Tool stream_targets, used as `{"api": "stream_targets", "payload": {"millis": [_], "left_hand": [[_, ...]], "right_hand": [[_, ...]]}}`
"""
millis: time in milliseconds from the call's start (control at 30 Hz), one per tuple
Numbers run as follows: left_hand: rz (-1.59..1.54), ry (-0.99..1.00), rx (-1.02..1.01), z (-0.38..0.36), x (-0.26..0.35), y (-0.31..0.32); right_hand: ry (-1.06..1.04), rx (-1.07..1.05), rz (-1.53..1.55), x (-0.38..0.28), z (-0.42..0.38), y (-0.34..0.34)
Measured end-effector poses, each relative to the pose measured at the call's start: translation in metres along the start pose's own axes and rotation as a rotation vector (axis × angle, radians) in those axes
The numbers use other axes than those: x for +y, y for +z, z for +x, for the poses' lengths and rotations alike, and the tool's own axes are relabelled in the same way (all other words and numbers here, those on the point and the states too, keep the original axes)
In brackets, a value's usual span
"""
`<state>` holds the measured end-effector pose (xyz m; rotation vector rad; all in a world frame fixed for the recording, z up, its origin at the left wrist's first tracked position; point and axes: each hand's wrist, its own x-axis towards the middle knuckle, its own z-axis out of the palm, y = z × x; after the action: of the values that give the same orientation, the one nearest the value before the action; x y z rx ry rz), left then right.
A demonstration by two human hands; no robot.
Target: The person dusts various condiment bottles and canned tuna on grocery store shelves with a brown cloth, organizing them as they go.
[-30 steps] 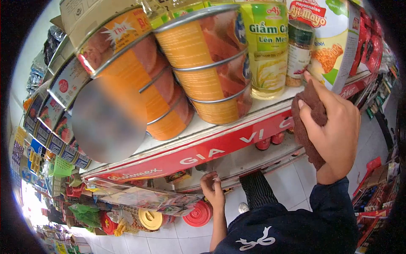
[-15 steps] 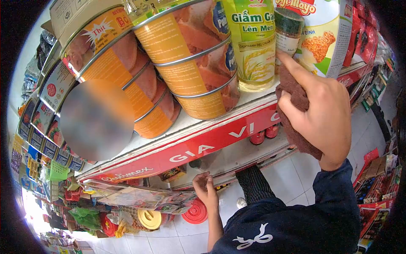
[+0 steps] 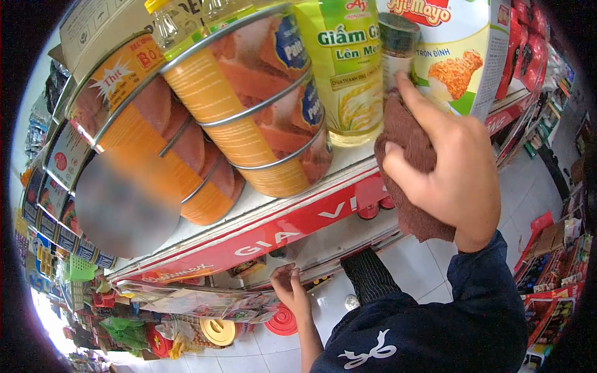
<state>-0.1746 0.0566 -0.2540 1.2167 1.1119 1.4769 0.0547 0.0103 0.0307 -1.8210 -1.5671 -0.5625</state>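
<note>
My right hand (image 3: 444, 171) is closed around a brown cloth (image 3: 407, 140) at the shelf front. Its index finger reaches up to the lower part of a small dark-capped jar (image 3: 398, 43); whether it presses on the jar I cannot tell. Left of the jar stands a vinegar bottle (image 3: 348, 81) with a green and yellow label. An Aji-Mayo pack (image 3: 457, 62) with a fried chicken picture is on the right. Lower down, my left hand (image 3: 291, 287) hangs below the shelf edge, fingers loosely bent and apart, with nothing visible in it.
Stacked meat cans (image 3: 249, 99) and more orange cans (image 3: 149, 118) line the shelf to the left. A red label strip (image 3: 292, 233) runs along the shelf edge. Below are a red lid (image 3: 281, 320), a yellow lid (image 3: 217, 331) and white floor tiles.
The view has shifted, so the shelf goods appear farther left and slightly lower. My right hand still grips the cloth beside the jar. My left hand remains below the shelf edge.
</note>
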Motion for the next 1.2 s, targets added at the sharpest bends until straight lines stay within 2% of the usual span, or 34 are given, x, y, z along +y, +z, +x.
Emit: {"api": "stream_targets", "payload": {"millis": [200,300,600,700,733,800,833,900,967,1033,1067,1133,1200], "left_hand": [[-0.014,0.004,-0.019,-0.009,0.008,0.009],[0.004,0.029,-0.014,-0.012,0.006,0.008],[-0.079,0.029,0.032,-0.019,0.002,0.008],[0.023,-0.022,0.002,-0.018,-0.012,0.002],[0.267,0.105,-0.018,-0.017,-0.012,0.001],[0.749,0.347,-0.068,-0.013,-0.011,0.005],[0.805,0.322,-0.153,-0.012,-0.013,0.005],[0.802,0.310,-0.138,-0.013,-0.018,0.012],[0.795,0.276,-0.107,-0.012,-0.018,0.013],[0.750,0.263,-0.047,-0.008,-0.025,0.009],[0.723,0.258,-0.025,-0.004,-0.026,0.009],[0.640,0.212,-0.010,0.003,-0.028,0.010],[0.609,0.209,0.039,0.008,-0.034,0.010]], "right_hand": [[0.000,-0.048,0.043,0.007,0.005,-0.002],[-0.005,0.040,0.103,0.006,0.003,0.001],[0.104,-0.063,-0.116,0.003,0.022,0.001],[0.110,-0.045,-0.101,0.005,0.021,0.002],[0.119,-0.055,-0.095,0.005,0.021,0.003],[0.016,0.082,-0.008,0.010,0.011,0.006],[-0.035,0.161,0.073,0.014,0.001,0.010],[-0.156,0.325,0.273,0.020,-0.023,0.023],[-0.175,0.231,0.591,0.029,-0.065,0.044],[-0.038,-0.199,0.845,0.034,-0.115,0.070],[0.101,-0.395,0.895,0.032,-0.138,0.091],[0.524,-0.663,1.180,0.025,-0.191,0.138],[0.702,-0.847,1.174,0.027,-0.254,0.177]]}}
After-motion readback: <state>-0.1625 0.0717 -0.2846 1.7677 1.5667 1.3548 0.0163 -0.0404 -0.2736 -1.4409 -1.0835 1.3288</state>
